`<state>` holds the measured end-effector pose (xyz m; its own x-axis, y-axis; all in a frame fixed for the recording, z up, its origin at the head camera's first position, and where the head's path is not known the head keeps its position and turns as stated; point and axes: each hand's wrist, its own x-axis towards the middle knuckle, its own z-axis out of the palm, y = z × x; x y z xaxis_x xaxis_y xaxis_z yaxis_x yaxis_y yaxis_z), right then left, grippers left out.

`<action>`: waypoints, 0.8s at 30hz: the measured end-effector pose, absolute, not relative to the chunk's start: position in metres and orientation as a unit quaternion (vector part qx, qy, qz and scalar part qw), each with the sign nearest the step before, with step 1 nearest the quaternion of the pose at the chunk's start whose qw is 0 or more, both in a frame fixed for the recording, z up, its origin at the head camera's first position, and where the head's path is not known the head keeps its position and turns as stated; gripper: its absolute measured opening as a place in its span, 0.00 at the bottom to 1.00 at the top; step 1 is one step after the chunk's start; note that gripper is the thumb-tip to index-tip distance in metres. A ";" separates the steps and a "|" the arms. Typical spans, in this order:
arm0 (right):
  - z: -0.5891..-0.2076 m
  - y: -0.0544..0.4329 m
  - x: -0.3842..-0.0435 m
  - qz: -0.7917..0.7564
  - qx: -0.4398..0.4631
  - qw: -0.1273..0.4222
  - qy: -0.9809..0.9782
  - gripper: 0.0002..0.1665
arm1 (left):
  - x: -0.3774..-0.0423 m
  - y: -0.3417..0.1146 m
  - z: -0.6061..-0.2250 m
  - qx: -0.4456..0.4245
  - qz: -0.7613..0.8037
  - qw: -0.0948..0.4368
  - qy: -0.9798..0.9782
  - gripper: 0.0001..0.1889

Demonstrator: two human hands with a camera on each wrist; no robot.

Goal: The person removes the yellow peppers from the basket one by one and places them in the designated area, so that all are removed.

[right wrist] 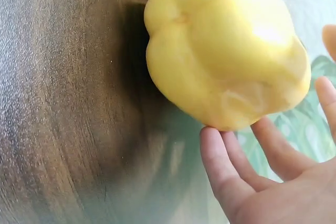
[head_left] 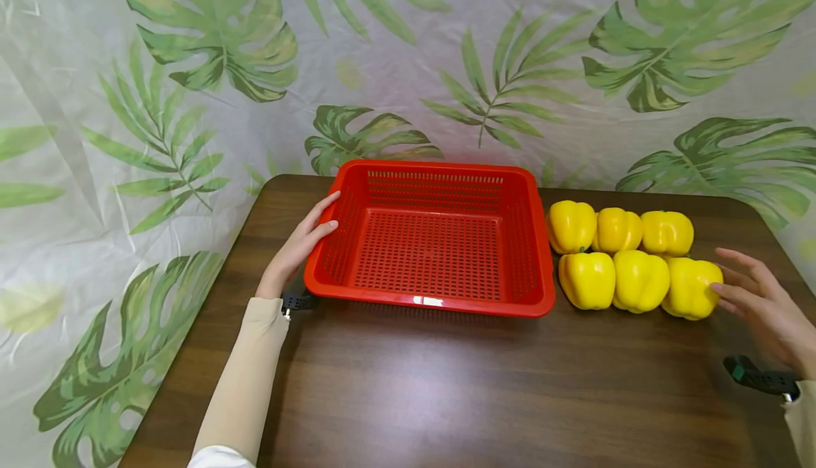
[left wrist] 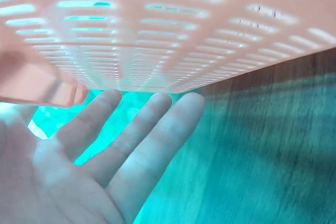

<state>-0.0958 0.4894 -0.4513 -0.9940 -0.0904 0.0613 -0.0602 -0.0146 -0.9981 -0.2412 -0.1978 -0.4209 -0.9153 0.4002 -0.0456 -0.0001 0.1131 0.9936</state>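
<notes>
A red plastic basket (head_left: 430,255) with slotted walls stands on the table, with nothing in it. My left hand (head_left: 299,245) holds its left rim, thumb and one finger over the edge. In the left wrist view the other fingers (left wrist: 163,145) stretch out straight beneath the basket's outer wall. Several yellow bell peppers (head_left: 640,280) sit in two rows right of the basket. The front-right bell pepper (right wrist: 226,51) is at the fingertips of my right hand (head_left: 765,305). The right fingers are spread and loosely bent, the thumb touching or almost touching that pepper.
The dark wooden table (head_left: 446,390) stretches toward me in front of the basket and peppers. Behind its far edge hangs a pale leaf-patterned sheet (head_left: 382,50). The basket's right rim is close beside the nearest peppers.
</notes>
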 end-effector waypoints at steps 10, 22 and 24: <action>-0.454 0.490 -0.095 -0.688 -0.041 0.008 0.724 0.35 | -0.245 -0.199 -0.417 0.153 0.644 0.151 0.734 0.30; -0.433 0.477 -0.105 -0.657 -0.032 -0.064 0.751 0.34 | -0.245 -0.210 -0.391 0.180 0.555 0.098 0.806 0.32; -0.426 0.471 -0.109 -0.605 -0.016 -0.086 0.791 0.35 | -0.244 -0.210 -0.381 0.192 0.517 0.076 0.830 0.33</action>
